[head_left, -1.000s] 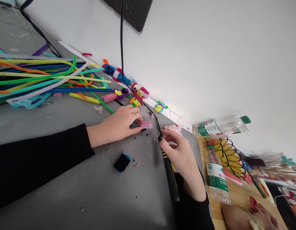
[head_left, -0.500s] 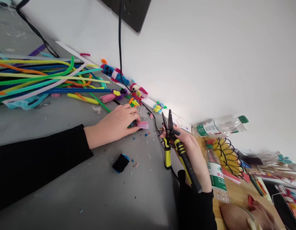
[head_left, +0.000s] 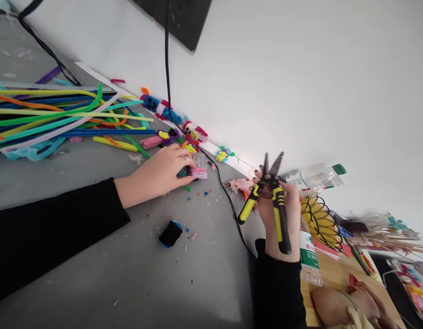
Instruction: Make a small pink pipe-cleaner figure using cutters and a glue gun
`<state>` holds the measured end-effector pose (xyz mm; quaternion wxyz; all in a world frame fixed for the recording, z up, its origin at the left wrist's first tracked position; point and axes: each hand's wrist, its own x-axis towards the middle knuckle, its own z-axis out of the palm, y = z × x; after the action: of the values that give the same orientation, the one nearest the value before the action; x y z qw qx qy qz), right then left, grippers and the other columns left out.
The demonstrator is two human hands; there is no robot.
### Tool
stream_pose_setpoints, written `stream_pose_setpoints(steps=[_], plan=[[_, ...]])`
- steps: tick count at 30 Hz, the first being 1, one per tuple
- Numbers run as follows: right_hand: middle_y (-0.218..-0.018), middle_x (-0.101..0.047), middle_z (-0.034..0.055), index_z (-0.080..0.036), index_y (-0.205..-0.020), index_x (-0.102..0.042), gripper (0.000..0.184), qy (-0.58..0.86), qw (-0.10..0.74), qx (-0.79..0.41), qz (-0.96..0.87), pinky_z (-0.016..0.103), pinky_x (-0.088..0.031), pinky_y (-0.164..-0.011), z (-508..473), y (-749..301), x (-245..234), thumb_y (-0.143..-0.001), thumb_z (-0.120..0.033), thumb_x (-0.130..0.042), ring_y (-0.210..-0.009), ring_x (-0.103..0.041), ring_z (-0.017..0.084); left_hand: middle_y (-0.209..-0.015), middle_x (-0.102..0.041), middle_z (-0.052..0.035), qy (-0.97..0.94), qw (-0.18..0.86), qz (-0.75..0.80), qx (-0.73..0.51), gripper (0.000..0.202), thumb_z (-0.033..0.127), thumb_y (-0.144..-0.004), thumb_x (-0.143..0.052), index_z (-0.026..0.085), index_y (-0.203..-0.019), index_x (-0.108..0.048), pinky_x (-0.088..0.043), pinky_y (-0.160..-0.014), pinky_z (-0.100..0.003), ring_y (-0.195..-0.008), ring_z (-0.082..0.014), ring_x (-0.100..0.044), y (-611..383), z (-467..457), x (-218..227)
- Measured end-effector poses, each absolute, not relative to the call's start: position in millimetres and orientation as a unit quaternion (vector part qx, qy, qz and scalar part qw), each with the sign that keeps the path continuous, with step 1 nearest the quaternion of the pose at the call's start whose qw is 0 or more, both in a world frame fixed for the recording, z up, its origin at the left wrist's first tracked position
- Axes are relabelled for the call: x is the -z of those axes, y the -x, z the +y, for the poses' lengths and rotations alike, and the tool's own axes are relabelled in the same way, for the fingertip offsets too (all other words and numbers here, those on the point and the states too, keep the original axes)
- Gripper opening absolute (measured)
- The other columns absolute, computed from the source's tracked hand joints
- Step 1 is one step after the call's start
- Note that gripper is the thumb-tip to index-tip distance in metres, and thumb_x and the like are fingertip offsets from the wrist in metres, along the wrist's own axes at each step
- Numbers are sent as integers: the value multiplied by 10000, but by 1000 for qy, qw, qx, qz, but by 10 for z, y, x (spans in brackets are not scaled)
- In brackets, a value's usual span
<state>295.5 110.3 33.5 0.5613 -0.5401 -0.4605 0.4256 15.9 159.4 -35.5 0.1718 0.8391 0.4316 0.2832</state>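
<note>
My right hand [head_left: 279, 214] holds black-and-yellow wire cutters [head_left: 271, 194] upright above the table's right end, their jaws spread apart. My left hand [head_left: 161, 172] rests on the grey table [head_left: 95, 256], with its fingers curled on a small pink pipe-cleaner bundle [head_left: 198, 173]. A black cable [head_left: 225, 194] runs across the table between the two hands.
Long coloured pipe cleaners [head_left: 54, 116] lie piled at the left. Small pipe-cleaner figures [head_left: 184, 128] line the wall. A black fuzzy roll [head_left: 170, 234] lies near the front. Two water bottles [head_left: 309, 260] and a wire basket [head_left: 321, 219] stand at the right. Another person's hand [head_left: 365, 304] shows bottom right.
My right hand picked the cutters up off the table, raised them and turned them upright with the jaws apart. My left hand stayed on the pink bundle.
</note>
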Motion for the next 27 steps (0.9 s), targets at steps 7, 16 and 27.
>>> stream_pose_setpoints(steps=[7, 16, 27], plan=[[-983, -740, 64, -222, -904, -648, 211, 473, 730, -322, -374, 405, -612, -883, 1195, -3226, -455, -796, -380, -560, -938, -728, 223, -1030, -776, -66, -787, 175, 475, -353, 258, 401, -887, -631, 221, -1006, -772, -518, -888, -419, -1023, -290, -666, -89, 1637, 204], [-1058, -793, 87, -176, -1174, -758, 387, 588, 595, -3, -548, 414, -613, -864, 1126, -2991, -288, -812, -281, -676, -931, -743, 221, -864, -802, -53, -628, 339, 503, -488, 344, 524, -786, -683, 229, -922, -798, -576, -681, -363, -766, -231, -724, 35, 1717, 40], [-1186, -731, 142, -191, -1366, -636, 455, 440, 307, 124, -835, 471, -584, -916, 1247, -2806, -297, -911, -188, -641, -1064, -680, 284, -962, -810, -48, -618, 210, 463, -600, 231, 365, -805, -733, 221, -976, -793, -563, -674, -332, -813, -203, -707, 109, 1667, 25]])
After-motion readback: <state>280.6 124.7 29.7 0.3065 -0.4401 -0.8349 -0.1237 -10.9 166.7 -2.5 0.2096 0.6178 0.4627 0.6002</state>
